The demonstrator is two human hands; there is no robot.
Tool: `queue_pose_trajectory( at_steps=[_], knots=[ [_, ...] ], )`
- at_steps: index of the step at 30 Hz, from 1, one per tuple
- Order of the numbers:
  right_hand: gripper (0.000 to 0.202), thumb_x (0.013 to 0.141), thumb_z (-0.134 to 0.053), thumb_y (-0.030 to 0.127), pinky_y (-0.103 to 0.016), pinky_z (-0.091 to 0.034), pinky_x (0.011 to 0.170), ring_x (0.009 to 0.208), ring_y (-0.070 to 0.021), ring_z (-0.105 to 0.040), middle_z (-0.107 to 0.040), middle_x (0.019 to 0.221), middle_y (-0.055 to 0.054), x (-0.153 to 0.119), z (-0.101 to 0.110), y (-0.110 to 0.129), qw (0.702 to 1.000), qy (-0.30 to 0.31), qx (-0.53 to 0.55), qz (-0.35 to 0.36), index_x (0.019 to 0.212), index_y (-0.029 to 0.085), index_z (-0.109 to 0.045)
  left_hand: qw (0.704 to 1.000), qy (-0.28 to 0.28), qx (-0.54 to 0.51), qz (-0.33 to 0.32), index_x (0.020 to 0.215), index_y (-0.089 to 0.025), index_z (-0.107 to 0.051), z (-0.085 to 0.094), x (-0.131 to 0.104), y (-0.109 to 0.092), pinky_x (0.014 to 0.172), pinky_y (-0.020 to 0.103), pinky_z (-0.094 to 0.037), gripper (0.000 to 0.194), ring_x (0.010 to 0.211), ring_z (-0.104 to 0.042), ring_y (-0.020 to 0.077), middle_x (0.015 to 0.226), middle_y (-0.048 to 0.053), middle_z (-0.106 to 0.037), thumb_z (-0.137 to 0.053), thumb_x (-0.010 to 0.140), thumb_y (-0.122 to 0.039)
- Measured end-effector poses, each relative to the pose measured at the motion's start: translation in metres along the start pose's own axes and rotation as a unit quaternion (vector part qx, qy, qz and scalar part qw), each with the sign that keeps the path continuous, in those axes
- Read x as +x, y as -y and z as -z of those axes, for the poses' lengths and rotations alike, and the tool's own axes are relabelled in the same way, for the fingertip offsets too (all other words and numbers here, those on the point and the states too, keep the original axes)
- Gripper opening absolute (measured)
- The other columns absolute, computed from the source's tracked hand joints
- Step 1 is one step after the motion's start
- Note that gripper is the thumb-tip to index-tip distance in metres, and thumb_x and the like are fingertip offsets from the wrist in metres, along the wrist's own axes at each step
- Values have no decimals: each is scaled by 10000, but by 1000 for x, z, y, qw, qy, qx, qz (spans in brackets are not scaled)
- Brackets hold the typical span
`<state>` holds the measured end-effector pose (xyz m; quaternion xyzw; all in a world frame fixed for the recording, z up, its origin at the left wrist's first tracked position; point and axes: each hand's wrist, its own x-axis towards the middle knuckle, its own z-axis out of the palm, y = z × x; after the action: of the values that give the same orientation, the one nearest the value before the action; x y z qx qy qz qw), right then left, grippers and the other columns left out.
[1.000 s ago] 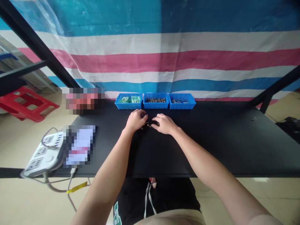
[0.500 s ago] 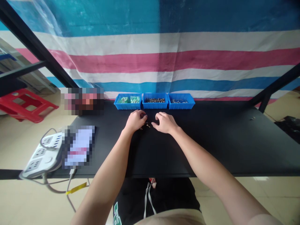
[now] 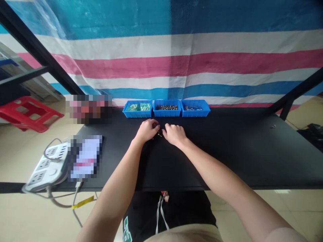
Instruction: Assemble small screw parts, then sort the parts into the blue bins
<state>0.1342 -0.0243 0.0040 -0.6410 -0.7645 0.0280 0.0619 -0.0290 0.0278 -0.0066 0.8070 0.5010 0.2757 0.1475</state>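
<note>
We see a small metal part (image 3: 159, 134) lying on the black tabletop (image 3: 227, 151), in the gap between the 2 hands, just beside the left thumb and near the right. Its long axis seems to run slantwise, from the far left toward the near right, so that its paler end points toward the person and a little to the right. It looks slim and short, brassy with a bright glint; at this size we cannot make out its finer shape. A darker glint (image 3: 152, 138) shows under the near edge of the left hand (image 3: 148, 129).

We see that hand half curled, thumb and fingers bent toward each other; whether it has hold of anything, we cannot tell. The right hand (image 3: 175, 134) is palm down, its fingers bent under and its thumb reaching leftward; its fingertips are hidden, so its grip we cannot tell either.

Beyond the hands we find 3 blue bins in a row: the left bin (image 3: 137, 115) with green-and-white packets (image 3: 145, 107), the middle bin (image 3: 167, 114) with many small metal pieces (image 3: 168, 107), and the right bin (image 3: 195, 114) with thin, silvery pieces (image 3: 193, 108).
</note>
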Motion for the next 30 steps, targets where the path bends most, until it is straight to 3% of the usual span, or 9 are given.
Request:
queue_pose_trajectory(
  at_steps=[9,13,18,30],
  knots=[
    [401,997,-309,475,-296,-436,729,927,-221,-662,-663,1089,-84,5,1,-5,999,-15,45,20,1044,226,-619,1000,-2,-7,-6,898,-175,-715,0,0,-4,768,324,-489,221,778,-624,208,856,71,-678,-545,829,-300],
    [344,979,-334,414,-306,-438,729,961,-229,-653,-660,1089,-75,0,7,-7,998,-36,54,17,1033,223,-614,1000,-3,-7,-7,893,-179,-714,1,0,-4,763,320,-483,230,780,-621,208,848,69,-677,-530,844,-307],
    [313,858,-515,382,-356,-459,749,950,-283,-657,-670,1074,-107,-4,14,-9,999,24,31,1,1098,193,-581,1000,2,-4,0,891,-179,-715,2,0,-4,758,320,-487,225,770,-625,206,855,72,-681,-532,844,-301],
    [278,917,-413,245,-334,-478,776,1002,-251,-640,-629,1155,-106,-4,7,-8,996,16,21,80,1142,196,-569,1000,3,-7,-2,882,-178,-716,1,1,-4,776,325,-490,217,791,-631,213,856,77,-690,-535,839,-291]
  ],
)
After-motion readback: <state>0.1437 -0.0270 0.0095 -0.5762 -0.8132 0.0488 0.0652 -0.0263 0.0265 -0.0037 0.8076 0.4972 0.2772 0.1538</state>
